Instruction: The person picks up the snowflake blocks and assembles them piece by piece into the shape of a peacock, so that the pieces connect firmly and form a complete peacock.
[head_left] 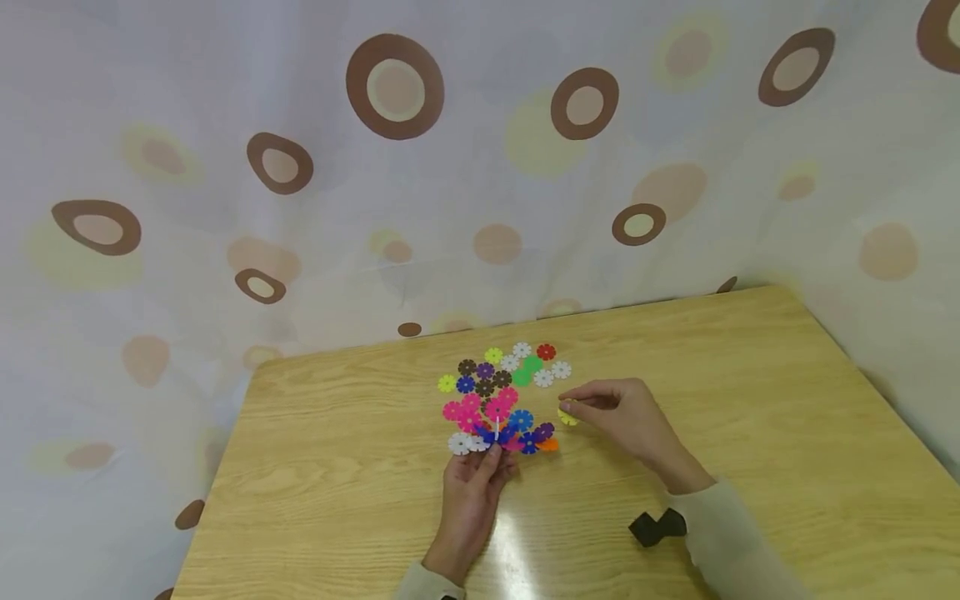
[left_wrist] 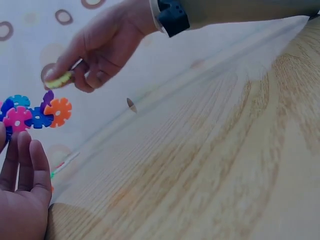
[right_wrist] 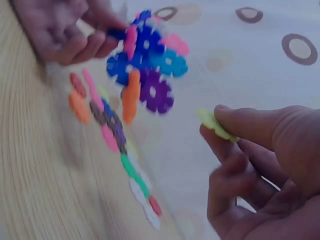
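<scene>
My left hand [head_left: 471,500] pinches a cluster of interlocked plastic snowflake discs [right_wrist: 145,55], held up off the table. Blue, purple, orange, pink and white discs make up this cluster. To its right, my right hand [head_left: 626,421] pinches one yellow snowflake disc [right_wrist: 218,126] between thumb and index finger. In the right wrist view a gap separates the yellow disc from the cluster. The left wrist view shows an orange disc [left_wrist: 59,112] on the cluster's side towards the yellow one. Part of the left hand is cut off in that view.
Loose snowflake discs in several colours lie on the wooden table [head_left: 337,500] beyond the cluster, among them a red disc [head_left: 546,352] and a green disc [head_left: 522,377]. A patterned cloth [head_left: 450,183] hangs behind the table. A black wrist device [head_left: 658,527] sits by the right sleeve.
</scene>
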